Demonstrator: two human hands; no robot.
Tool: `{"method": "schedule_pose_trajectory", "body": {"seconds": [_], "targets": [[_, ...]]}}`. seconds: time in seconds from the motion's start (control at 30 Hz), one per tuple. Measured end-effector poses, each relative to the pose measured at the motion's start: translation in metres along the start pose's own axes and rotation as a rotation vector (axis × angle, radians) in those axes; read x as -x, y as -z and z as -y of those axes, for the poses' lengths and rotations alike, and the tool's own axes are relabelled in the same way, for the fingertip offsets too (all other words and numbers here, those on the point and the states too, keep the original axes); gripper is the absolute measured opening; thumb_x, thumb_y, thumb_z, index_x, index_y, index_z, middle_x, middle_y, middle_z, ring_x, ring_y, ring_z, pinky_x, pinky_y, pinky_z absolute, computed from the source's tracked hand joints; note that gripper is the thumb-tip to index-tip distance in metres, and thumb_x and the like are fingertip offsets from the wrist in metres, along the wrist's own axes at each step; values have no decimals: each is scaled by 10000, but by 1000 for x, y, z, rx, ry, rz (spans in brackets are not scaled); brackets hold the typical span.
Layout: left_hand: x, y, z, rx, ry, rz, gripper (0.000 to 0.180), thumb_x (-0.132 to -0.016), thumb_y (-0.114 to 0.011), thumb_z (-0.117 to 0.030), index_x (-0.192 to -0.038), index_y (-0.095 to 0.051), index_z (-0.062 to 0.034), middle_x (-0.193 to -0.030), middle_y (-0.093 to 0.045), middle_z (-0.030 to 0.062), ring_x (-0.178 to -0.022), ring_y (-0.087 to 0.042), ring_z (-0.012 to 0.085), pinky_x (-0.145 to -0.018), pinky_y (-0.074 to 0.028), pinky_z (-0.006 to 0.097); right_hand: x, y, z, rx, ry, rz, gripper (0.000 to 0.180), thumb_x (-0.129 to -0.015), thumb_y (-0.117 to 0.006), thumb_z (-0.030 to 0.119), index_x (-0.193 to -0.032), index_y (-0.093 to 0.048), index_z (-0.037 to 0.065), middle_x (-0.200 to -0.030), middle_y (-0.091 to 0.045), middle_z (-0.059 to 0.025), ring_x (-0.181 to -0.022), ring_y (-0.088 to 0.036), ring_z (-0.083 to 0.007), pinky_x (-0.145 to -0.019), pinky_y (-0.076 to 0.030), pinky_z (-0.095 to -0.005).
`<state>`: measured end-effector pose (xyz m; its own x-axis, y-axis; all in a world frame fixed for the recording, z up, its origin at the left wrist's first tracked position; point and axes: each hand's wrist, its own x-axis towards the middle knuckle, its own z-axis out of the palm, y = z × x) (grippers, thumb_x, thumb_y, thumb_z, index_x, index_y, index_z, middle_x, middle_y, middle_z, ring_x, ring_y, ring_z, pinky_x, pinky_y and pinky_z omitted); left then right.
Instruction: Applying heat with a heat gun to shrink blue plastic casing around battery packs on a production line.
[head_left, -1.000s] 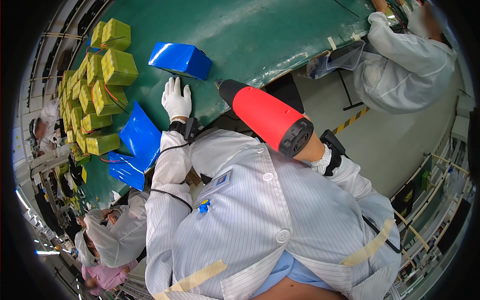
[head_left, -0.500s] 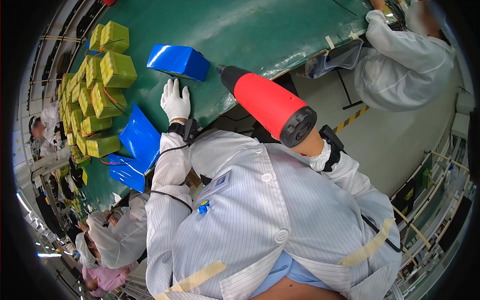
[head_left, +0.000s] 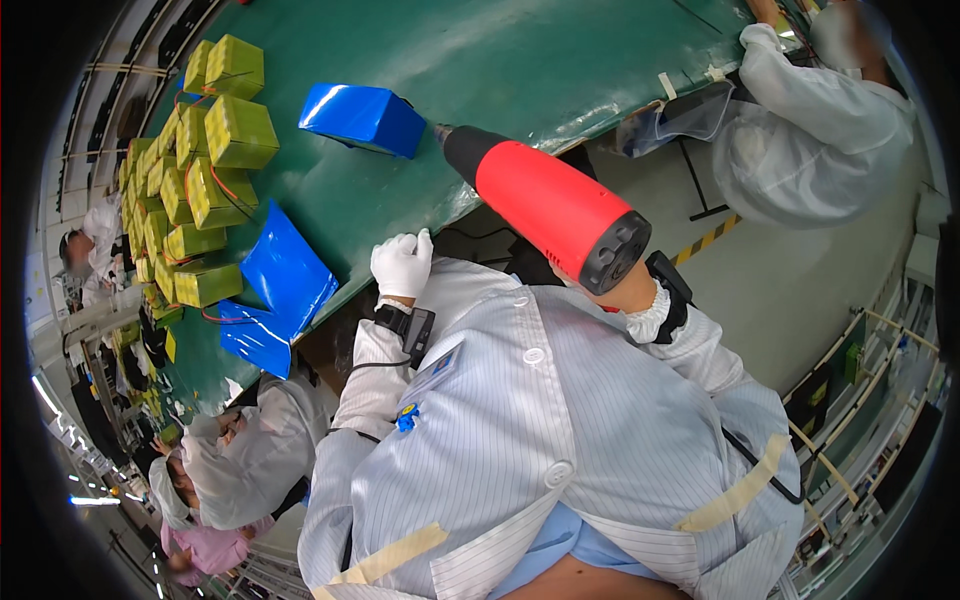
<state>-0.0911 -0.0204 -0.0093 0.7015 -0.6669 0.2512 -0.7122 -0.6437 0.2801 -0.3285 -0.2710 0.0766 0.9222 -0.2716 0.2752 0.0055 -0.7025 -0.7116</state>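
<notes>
My right hand (head_left: 632,290), mostly hidden behind the tool, grips a red and black heat gun (head_left: 550,200). Its nozzle points at a blue-wrapped block (head_left: 365,118) lying on the green bench, with a small gap between them. My left hand (head_left: 402,266), in a white glove, is curled closed at the bench's near edge, apart from the block; nothing shows in it. Left of that hand lie glossy blue wrap sheets (head_left: 288,268), partly overhanging the edge.
Several yellow-wrapped blocks (head_left: 240,132) with red and black wires crowd the left side of the green bench (head_left: 480,60). One co-worker (head_left: 815,120) sits at the far right. Another co-worker (head_left: 255,450) leans at the lower left.
My left hand has drawn back from beside the blue block toward me and to the right, its fingers curling. The heat gun has shifted slightly right and down.
</notes>
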Motion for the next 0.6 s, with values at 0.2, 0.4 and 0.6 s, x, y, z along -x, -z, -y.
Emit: {"method": "schedule_pose_trajectory", "body": {"seconds": [0.2,0.4,0.6], "targets": [[-10,15,-9,-86,163,319,516,-963,-592,-464,-631,-666,-76,-684,-672,159,-666,-662,379,-633,-511,495,-1,-1,1,123,115,-42,369,-851,-725,254,-1188,-668,116,-1181,-675,-64,-1098,-630,-287,-930,-496,-444],[-15,29,-2,-8,260,408,533,-958,-601,-495,-663,-676,-58,-673,-641,198,-658,-634,418,-610,-492,499,-1,7,3,-34,-19,14,477,-824,-774,308,-1233,-645,100,-1214,-665,-53,-1112,-619,-283,-969,-478,-424],[-22,31,22,256,383,549,524,-944,-638,-459,-656,-662,-21,-590,-607,168,-544,-566,354,-563,-448,438,6,-2,-2,-237,-126,45,599,-695,-875,200,-1226,-634,66,-1192,-671,-76,-1150,-593,-282,-1030,-434,-396]]}}
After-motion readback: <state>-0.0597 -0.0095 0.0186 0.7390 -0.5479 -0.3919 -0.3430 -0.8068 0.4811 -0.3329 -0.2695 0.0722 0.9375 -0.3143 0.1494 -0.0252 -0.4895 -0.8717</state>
